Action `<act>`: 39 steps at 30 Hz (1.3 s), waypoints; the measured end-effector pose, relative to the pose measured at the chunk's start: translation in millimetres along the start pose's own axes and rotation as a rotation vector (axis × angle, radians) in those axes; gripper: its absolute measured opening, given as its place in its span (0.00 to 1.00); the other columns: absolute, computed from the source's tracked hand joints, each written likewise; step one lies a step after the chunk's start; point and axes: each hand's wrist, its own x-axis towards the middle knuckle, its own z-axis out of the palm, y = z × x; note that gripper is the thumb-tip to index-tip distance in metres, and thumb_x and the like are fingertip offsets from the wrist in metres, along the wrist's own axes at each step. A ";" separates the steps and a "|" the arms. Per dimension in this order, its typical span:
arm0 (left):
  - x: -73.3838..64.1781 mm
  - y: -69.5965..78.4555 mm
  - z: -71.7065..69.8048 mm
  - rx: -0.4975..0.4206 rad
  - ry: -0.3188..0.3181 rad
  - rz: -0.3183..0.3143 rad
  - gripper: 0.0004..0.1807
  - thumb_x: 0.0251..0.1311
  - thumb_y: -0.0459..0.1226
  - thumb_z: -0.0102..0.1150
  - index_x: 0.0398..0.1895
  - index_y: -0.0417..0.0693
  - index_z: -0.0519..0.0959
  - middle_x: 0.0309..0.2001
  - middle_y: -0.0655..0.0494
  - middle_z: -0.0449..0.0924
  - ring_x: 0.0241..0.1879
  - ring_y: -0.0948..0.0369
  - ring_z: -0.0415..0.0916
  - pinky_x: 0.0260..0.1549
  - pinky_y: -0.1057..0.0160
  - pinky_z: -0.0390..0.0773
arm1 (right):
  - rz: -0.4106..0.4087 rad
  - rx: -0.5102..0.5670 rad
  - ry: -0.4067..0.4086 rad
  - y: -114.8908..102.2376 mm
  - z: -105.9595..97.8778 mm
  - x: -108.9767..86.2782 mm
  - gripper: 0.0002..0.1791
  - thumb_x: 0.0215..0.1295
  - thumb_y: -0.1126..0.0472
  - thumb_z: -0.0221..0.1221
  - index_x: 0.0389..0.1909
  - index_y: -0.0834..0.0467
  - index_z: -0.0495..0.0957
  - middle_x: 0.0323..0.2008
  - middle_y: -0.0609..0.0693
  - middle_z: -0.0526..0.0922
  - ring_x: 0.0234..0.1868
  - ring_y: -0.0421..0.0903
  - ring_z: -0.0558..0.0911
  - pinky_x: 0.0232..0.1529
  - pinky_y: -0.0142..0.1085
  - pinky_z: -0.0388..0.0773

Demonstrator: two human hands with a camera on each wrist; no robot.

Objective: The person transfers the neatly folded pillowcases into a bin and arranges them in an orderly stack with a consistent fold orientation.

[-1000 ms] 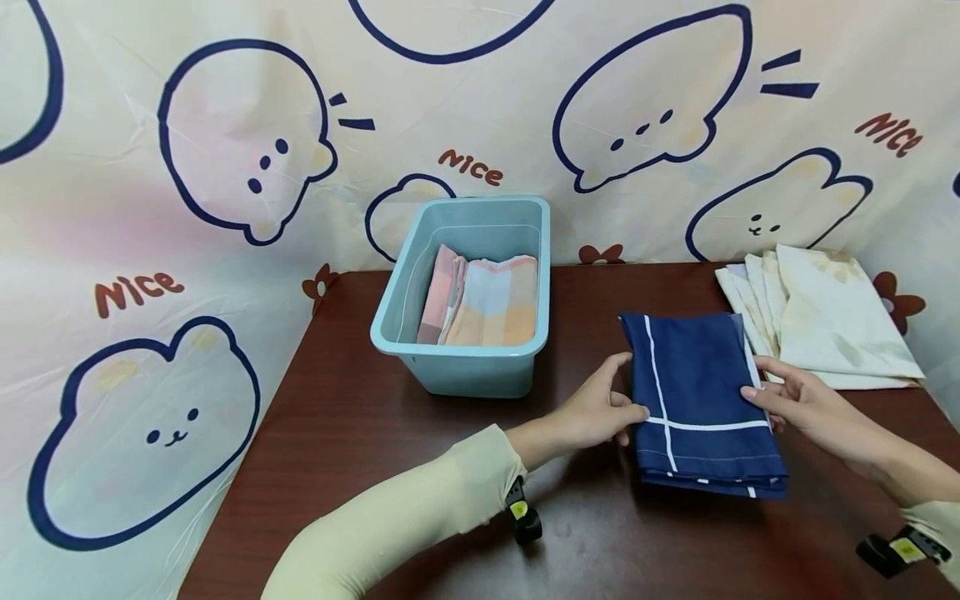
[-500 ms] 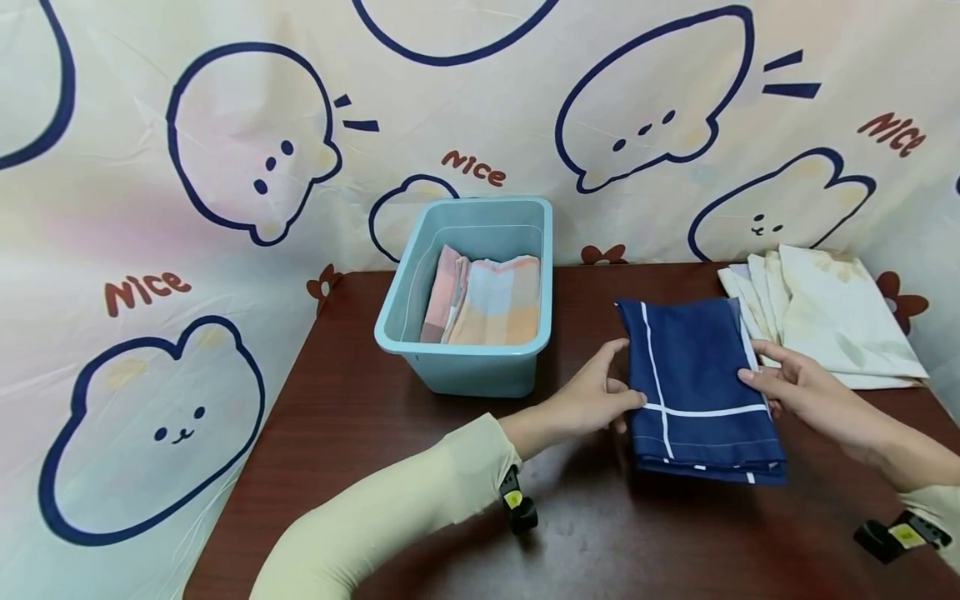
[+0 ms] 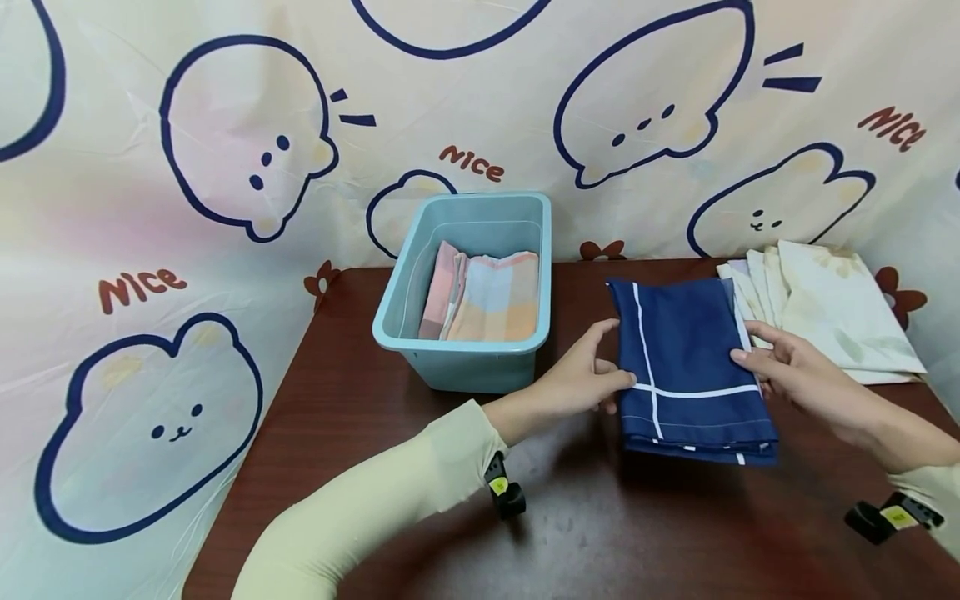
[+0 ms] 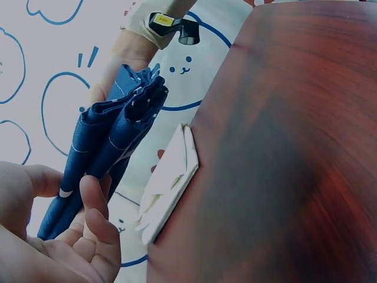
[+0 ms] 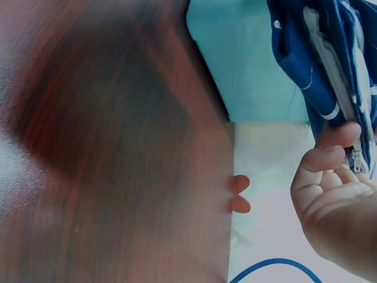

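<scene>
A folded navy pillowcase (image 3: 693,342) with crossing white lines is held above the table, tilted toward me. My left hand (image 3: 581,379) pinches its left edge, thumb on top and fingers beneath. At the right edge, my right hand (image 3: 798,371) grips it the same way. The left wrist view shows the thick folded layers (image 4: 112,127) well off the tabletop. A small metal zipper pull (image 5: 356,160) hangs beside the right fingers in the right wrist view. The undersides of both hands are partly hidden by fabric in the head view.
A light blue plastic bin (image 3: 468,367) stands left of my hands, with folded pink and checked cloths (image 3: 498,296) inside. Folded whitish cloths (image 3: 843,312) lie at the table's back right. A printed curtain (image 3: 465,100) hangs behind the dark wooden table (image 3: 337,400).
Both hands have moved the pillowcase away from me and slightly left, keeping their hold on its sides. The bin and the white cloths stay where they were.
</scene>
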 end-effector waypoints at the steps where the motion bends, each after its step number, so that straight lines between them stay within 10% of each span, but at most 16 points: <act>1: -0.4 0.6 -1.0 0.000 0.001 -0.002 0.39 0.64 0.39 0.57 0.73 0.67 0.49 0.24 0.54 0.80 0.20 0.57 0.76 0.22 0.66 0.73 | 0.002 -0.006 0.005 -1.6 0.3 0.4 0.44 0.75 0.44 0.42 0.76 0.62 0.29 0.21 0.40 0.70 0.28 0.41 0.76 0.35 0.29 0.73; 25: -11.3 20.9 -27.6 0.021 0.017 0.019 0.39 0.65 0.39 0.55 0.74 0.65 0.47 0.31 0.50 0.83 0.21 0.59 0.76 0.26 0.66 0.77 | -0.059 0.056 0.007 -39.0 0.1 9.4 0.44 0.75 0.44 0.44 0.76 0.61 0.31 0.14 0.39 0.69 0.14 0.44 0.67 0.17 0.40 0.63; 39: -17.3 28.1 -48.7 0.042 0.019 0.054 0.39 0.66 0.38 0.53 0.75 0.62 0.46 0.33 0.49 0.83 0.23 0.55 0.77 0.23 0.67 0.72 | -0.154 0.082 0.012 -61.1 5.5 19.3 0.31 0.75 0.48 0.45 0.73 0.53 0.50 0.40 0.34 0.87 0.29 0.42 0.82 0.31 0.33 0.76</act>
